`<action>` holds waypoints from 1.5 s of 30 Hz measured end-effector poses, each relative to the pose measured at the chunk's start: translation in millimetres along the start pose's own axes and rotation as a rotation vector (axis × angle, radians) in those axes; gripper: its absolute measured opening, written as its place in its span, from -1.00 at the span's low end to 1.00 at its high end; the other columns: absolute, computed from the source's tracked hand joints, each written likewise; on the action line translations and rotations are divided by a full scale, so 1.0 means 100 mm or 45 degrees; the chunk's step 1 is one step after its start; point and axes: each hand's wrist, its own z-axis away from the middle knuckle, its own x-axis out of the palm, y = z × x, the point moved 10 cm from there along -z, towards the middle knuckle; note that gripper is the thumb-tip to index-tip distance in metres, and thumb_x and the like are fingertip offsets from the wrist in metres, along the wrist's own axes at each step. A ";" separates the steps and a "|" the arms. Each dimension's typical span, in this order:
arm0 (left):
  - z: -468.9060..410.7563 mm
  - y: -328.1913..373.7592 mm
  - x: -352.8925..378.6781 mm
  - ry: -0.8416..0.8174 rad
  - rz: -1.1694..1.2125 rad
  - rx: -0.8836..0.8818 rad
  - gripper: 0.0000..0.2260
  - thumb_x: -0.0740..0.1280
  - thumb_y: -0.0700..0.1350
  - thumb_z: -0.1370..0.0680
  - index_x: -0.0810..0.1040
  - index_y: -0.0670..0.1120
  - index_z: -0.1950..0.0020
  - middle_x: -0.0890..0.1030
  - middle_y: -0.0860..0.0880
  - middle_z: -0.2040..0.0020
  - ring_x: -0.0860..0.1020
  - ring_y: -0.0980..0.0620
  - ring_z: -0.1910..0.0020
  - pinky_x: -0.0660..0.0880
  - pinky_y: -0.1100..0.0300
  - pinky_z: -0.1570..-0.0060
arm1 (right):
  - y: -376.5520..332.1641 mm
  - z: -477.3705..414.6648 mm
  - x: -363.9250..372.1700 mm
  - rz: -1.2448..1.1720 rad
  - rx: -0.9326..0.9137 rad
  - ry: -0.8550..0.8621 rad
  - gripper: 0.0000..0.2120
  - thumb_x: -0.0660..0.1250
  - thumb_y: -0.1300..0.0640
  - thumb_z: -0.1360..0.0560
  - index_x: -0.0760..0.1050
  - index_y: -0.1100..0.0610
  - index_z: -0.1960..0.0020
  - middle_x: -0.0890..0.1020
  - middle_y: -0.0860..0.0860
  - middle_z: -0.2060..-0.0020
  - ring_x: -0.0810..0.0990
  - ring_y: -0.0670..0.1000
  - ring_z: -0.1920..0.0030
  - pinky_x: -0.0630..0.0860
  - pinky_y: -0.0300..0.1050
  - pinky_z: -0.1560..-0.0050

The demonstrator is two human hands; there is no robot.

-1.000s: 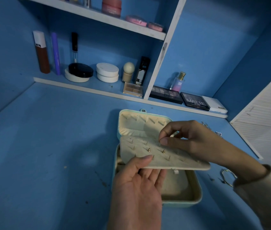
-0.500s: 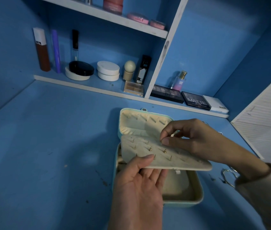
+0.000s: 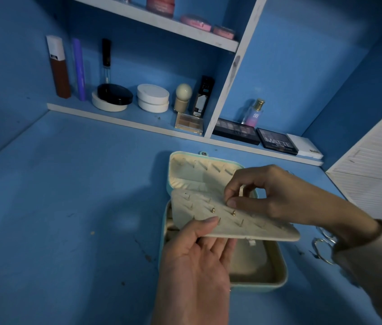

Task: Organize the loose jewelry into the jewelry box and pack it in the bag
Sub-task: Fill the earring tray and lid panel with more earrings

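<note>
Over the blue desk (image 3: 68,207), jewelry box (image 3: 186,171) lies open. Left hand (image 3: 197,261) is palm up, thumb clamping the earring panel (image 3: 251,227) onto flat fingers. Studs going in, looks like. Right hand (image 3: 279,195) pinches at the panel face, stud too small to confirm. Next needs a steady push. Loose hoops (image 3: 323,248) wait beside that wrist.

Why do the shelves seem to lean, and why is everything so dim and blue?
Head view: the wide-angle lens tilts the white upright and the shelf; dim light on blue-painted walls and table tints everything; a soft shadow lies left of the jewelry box; the left hand at the bottom looks soft, while studs on the earring panel glint.
</note>
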 end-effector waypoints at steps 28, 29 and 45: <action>-0.02 0.01 0.02 -0.026 0.022 0.020 -0.36 0.57 -0.27 0.09 0.68 -0.16 0.00 0.66 -0.16 -0.08 0.65 -0.09 -0.03 0.39 0.04 -0.11 | -0.11 -0.25 0.12 0.099 0.052 -0.407 -0.92 0.40 0.28 -0.40 0.59 0.12 0.21 0.62 -0.08 0.33 0.51 -0.20 0.31 0.45 -0.33 0.20; -0.02 0.01 0.02 -0.023 0.023 0.023 -0.34 0.57 -0.26 0.11 0.68 -0.16 0.00 0.66 -0.16 -0.08 0.65 -0.08 -0.03 0.39 0.04 -0.12 | -0.10 -0.26 0.13 0.078 0.064 -0.418 -0.92 0.40 0.29 -0.40 0.60 0.13 0.21 0.61 -0.09 0.34 0.51 -0.21 0.32 0.43 -0.35 0.21; 0.00 0.05 0.08 0.042 -0.029 0.037 -0.06 0.66 -0.14 0.22 0.60 -0.13 -0.18 0.66 -0.14 -0.09 0.63 -0.05 -0.08 0.41 0.03 -0.15 | 0.49 0.28 -0.22 -0.471 0.178 0.088 -0.71 0.20 0.46 -0.48 0.59 0.17 0.03 0.65 0.10 0.13 0.61 0.03 0.07 0.52 -0.04 -0.02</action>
